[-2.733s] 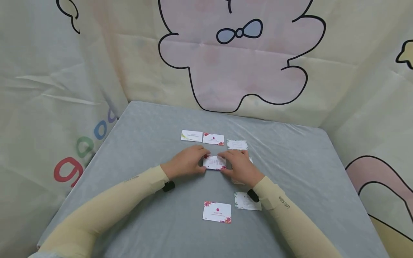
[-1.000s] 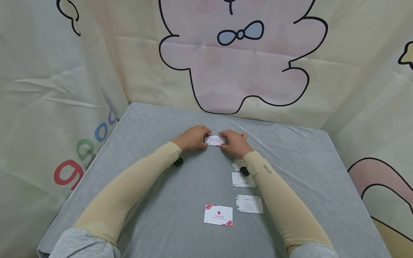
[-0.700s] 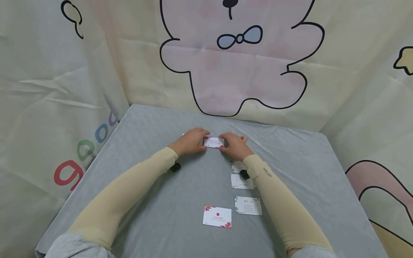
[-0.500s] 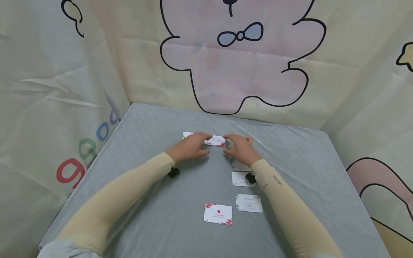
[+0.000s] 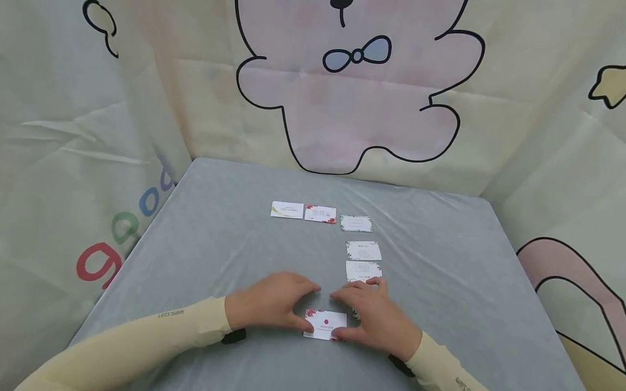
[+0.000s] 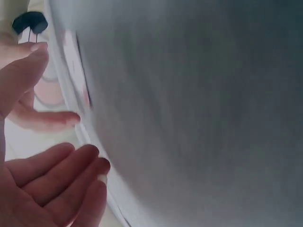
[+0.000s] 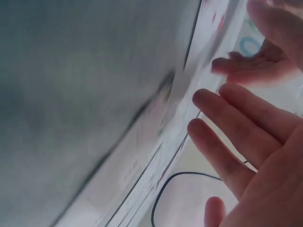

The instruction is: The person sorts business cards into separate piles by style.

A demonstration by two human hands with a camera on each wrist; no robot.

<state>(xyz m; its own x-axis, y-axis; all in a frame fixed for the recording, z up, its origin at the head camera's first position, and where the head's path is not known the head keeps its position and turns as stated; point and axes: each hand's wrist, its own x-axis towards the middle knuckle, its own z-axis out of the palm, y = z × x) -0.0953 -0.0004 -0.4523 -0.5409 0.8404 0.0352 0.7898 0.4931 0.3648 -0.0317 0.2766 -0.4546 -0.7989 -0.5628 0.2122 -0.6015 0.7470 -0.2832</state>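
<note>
A white business card with red flowers and a pink dot (image 5: 325, 319) lies on the grey cloth near the front. My left hand (image 5: 274, 300) hovers at its left, thumb and fingers spread apart, the thumb at the card's left edge. From the right, my right hand (image 5: 379, 315) reaches over the card, its thumb over the lower right corner; whether it touches cannot be told. Both wrist views show the fingers of my left hand (image 6: 57, 184) and right hand (image 7: 251, 142) holding nothing. A leaf-edged card (image 5: 356, 314) is mostly hidden under my right hand.
At the back lie a card with a yellow-green stripe (image 5: 287, 210), a red-flowered card (image 5: 320, 214) and a leaf-edged card (image 5: 356, 223). Two more leaf-edged cards (image 5: 363, 250) (image 5: 363, 270) lie below on the right. Printed curtains stand behind the cloth-covered table (image 5: 235, 228).
Both hands carried a red-flowered card to the back row, laid it over the flowered card there and let go. They have since moved back toward me, to the front card.
</note>
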